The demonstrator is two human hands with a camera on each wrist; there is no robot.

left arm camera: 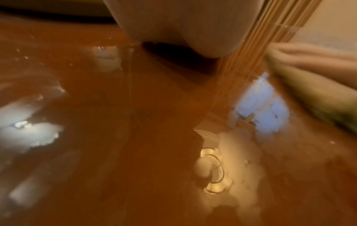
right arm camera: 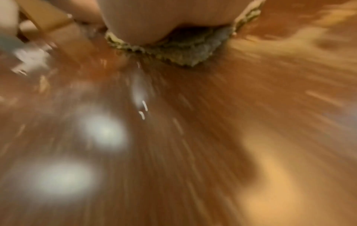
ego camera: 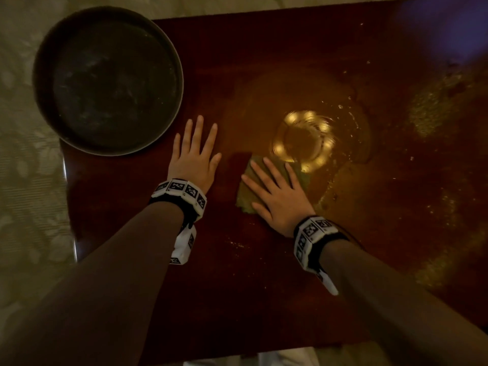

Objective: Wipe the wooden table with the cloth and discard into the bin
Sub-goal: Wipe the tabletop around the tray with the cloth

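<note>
A glossy dark red-brown wooden table [ego camera: 237,273] fills the head view. My right hand [ego camera: 274,191] lies flat with straight fingers pressing a small green cloth [ego camera: 244,196] onto the table near its middle. The cloth [right arm camera: 185,52] shows under my right palm in the blurred right wrist view, and also as a green cloth [left arm camera: 316,94] at the right edge of the left wrist view. My left hand [ego camera: 195,154] rests flat on the bare wood, fingers spread, just left of the cloth. A round dark bin [ego camera: 108,80] stands at the table's far left corner.
A bright ring-shaped lamp reflection [ego camera: 303,141] shines on the wood just beyond the cloth, with hazy smears and specks [ego camera: 427,107] around it and toward the right. Pale patterned floor [ego camera: 23,154] lies left of the table's edge.
</note>
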